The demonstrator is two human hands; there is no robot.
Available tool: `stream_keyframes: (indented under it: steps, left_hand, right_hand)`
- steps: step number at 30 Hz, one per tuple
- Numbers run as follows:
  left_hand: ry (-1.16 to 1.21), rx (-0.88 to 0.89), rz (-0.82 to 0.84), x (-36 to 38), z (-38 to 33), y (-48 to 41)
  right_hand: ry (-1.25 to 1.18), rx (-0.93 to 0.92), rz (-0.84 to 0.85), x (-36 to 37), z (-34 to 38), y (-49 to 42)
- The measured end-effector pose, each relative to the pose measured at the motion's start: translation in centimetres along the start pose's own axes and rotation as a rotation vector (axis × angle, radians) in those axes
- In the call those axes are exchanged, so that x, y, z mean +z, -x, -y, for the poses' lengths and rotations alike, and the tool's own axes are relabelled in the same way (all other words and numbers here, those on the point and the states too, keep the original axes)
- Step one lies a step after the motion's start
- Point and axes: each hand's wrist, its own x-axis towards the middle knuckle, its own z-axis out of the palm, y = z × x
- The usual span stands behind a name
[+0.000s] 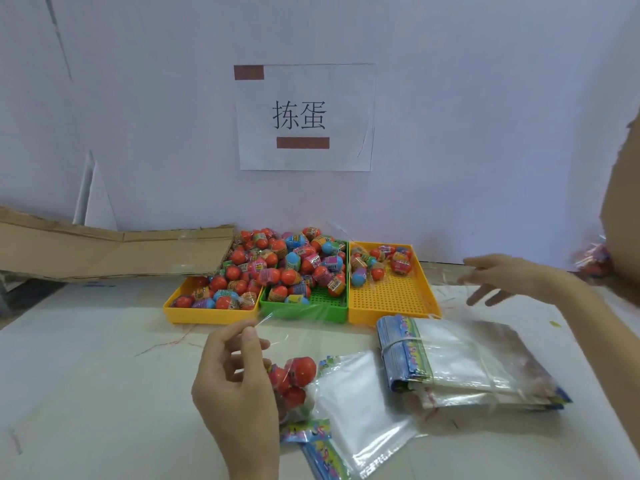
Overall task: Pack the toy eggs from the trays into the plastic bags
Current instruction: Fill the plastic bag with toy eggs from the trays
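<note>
White table, pale wall. Left hand (235,382) pinching thin clear bag (294,341) top, red toy eggs (294,375) inside. Right hand (502,278) spread over orange tray (394,303). Eggs probably light, hard, slippery; best cupped round the middle.

Bare bench (86,375) lies open left of the left hand (235,386). Between both hands, three trays (304,315) block the far side; a bag stack (464,362) sits under the right hand (502,278).
</note>
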Motion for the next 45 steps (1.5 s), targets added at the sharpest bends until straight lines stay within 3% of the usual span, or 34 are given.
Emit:
stream_keyframes:
  steps: [1, 4, 7, 9, 12, 14, 21, 24, 27, 28, 29, 31, 33, 36, 40, 45]
  left_hand:
    - [0.006, 0.001, -0.002, 0.1, 0.0, -0.1]
    - [-0.008, -0.001, 0.008, 0.1, 0.1, 0.2]
    - [0.002, -0.003, 0.012, -0.3, 0.1, 0.2]
    - [0.000, 0.000, 0.013, -0.2, 0.1, 0.3]
    - [-0.010, -0.003, 0.017, -0.1, 0.2, 0.3]
    - [-0.006, -0.008, 0.019, -0.1, 0.2, 0.2]
    - [-0.010, -0.012, 0.037, -0.1, 0.1, 0.4]
    - [0.022, -0.013, 0.032, -0.1, -0.1, 0.4]
    - [0.057, -0.014, 0.025, -0.1, -0.4, 0.5]
    - [0.061, -0.009, 0.025, -0.1, -0.4, 0.5]
    - [0.063, -0.002, 0.025, -0.1, -0.4, 0.6]
    - [0.060, 0.010, 0.018, -0.2, -0.5, 0.6]
    - [0.048, 0.012, -0.005, -0.2, -0.3, 0.6]
    - [0.050, -0.003, -0.076, -0.4, 0.0, 0.4]
    - [0.171, -0.135, -0.209, -0.7, 0.0, -0.1]
    - [0.392, -0.530, -0.356, -1.6, 0.3, -1.0]
  right_hand:
    - [-0.084, -0.063, -0.138, -0.4, 0.1, 0.2]
    - [0.008, -0.242, -0.505, -0.5, 1.1, 0.8]
    - [-0.190, -0.376, -0.650, 0.1, 2.2, 1.1]
    - [-0.232, -0.390, -0.586, 0.2, 2.8, 1.3]
    - [-0.029, -0.273, -0.314, 0.3, 2.9, 0.8]
    - [-0.037, -0.213, -0.158, 0.3, 2.6, 0.6]
    - [-0.153, -0.244, 0.054, -1.0, 3.5, 3.3]
    - [-0.351, -0.335, 0.040, 0.2, 4.9, 5.1]
    - [0.071, -0.240, -0.305, 4.2, 7.0, 5.6]
    - [0.060, -0.295, -0.331, 5.7, 8.1, 6.2]
    - [-0.094, -0.403, -0.239, 6.9, 9.3, 6.9]
    - [-0.346, -0.626, 0.141, 8.8, 11.3, 8.2]
    - [-0.274, -0.741, 0.333, 10.4, 12.9, 8.7]
    - [-0.179, -0.804, 0.276, 12.8, 14.9, 8.1]
    - [-0.342, -0.743, 0.203, 15.7, 15.3, 7.4]
    - [-0.392, -0.712, 0.311, 16.7, 14.6, 7.7]
